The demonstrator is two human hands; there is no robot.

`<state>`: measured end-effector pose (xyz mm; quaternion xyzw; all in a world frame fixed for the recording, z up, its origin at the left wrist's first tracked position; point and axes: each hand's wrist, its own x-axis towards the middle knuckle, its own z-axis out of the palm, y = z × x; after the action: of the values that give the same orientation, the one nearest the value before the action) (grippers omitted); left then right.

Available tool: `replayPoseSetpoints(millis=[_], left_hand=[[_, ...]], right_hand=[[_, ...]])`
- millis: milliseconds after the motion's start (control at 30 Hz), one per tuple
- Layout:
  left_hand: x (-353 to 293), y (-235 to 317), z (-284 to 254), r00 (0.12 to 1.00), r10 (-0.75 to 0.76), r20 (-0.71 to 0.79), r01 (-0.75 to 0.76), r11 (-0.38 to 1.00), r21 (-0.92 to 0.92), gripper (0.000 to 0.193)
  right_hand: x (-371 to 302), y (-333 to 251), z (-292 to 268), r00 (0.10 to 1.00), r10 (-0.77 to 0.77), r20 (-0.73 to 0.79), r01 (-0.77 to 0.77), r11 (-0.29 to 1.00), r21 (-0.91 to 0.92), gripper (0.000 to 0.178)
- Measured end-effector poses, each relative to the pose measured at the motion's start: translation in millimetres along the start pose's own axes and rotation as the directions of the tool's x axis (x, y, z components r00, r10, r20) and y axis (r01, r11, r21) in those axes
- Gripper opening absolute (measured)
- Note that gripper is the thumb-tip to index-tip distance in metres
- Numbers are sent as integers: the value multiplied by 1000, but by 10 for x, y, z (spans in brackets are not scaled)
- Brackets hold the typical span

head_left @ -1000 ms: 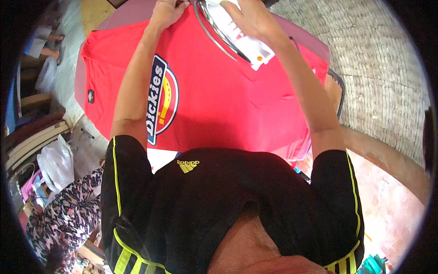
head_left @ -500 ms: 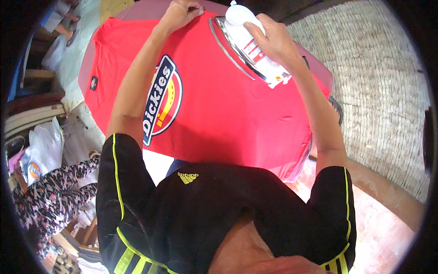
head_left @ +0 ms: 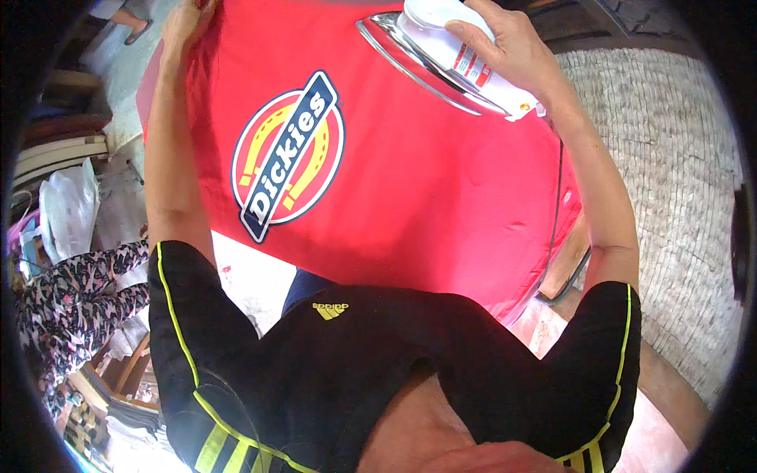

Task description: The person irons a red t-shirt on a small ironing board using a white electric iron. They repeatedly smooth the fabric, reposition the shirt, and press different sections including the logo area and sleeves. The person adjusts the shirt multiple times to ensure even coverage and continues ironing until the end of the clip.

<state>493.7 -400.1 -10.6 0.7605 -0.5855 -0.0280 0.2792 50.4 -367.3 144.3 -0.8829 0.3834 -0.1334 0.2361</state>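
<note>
A red T-shirt (head_left: 441, 197) with a large round logo print lies spread over a padded board. My right hand (head_left: 516, 49) is wrapped round the handle of a white clothes iron (head_left: 441, 55) with a shiny metal soleplate. The iron sits at the far right part of the shirt, its cord running down beside my forearm. My left hand (head_left: 186, 22) is at the shirt's far left edge, fingers closed on the cloth. The picture's dark rim partly hides those fingers.
A ribbed grey mat (head_left: 654, 173) covers the right side. On the left are stacked boards (head_left: 63, 150), a clear plastic bag (head_left: 69, 209) and a person's patterned clothing (head_left: 79, 299). Another person's foot (head_left: 138, 31) shows at the far left.
My left hand has moved left from the shirt's far middle to its far left edge. The whole logo print now shows. My right hand and the iron have shifted slightly in view.
</note>
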Motion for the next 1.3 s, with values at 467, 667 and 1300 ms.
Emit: replayPoseSetpoints(millis=[467,667,1300], left_hand=[[119,-203,106,960,81,-267,-125,980,-152,47],[-27,26,-97,923,176,-342,-210,975,-66,47],[425,-395,305,996,-39,-83,52,987,153,59]], right_hand=[[324,-453,461,997,39,-63,-48,987,-152,39],[-198,-661,502,967,254,-4,-253,967,40,37],[-1001,-1301,1023,707,655,-267,-670,741,45,42]])
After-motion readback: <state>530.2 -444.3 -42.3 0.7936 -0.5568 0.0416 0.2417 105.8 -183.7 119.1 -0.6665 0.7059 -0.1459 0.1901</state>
